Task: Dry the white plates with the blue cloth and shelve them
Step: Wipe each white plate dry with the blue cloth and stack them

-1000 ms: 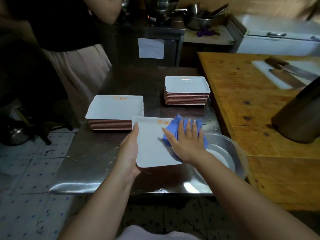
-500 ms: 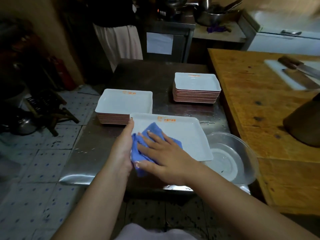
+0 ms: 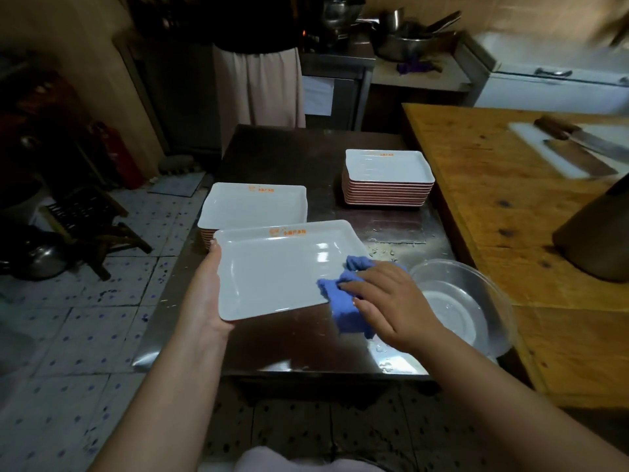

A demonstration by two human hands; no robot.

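Observation:
My left hand [image 3: 207, 287] grips the left edge of a white rectangular plate [image 3: 279, 267] and holds it above the steel table [image 3: 306, 155]. A blue cloth [image 3: 347, 301] lies bunched at the plate's near right corner, and my right hand [image 3: 388, 298] presses on it with the fingers curled round it. A stack of white plates [image 3: 255, 206] sits just behind the held plate on the left. A second stack [image 3: 388, 175] stands at the far right of the table.
A clear bowl [image 3: 476, 301] with a little water sits at the table's near right corner. Beside it runs a wooden counter [image 3: 493, 199] with two cleavers [image 3: 578, 148] on a white board. A person [image 3: 258, 80] stands beyond the table's far end. Water drops dot the steel.
My right hand has swept the blue cloth from the plate's left side to its near right corner. My left hand keeps its hold on the left edge.

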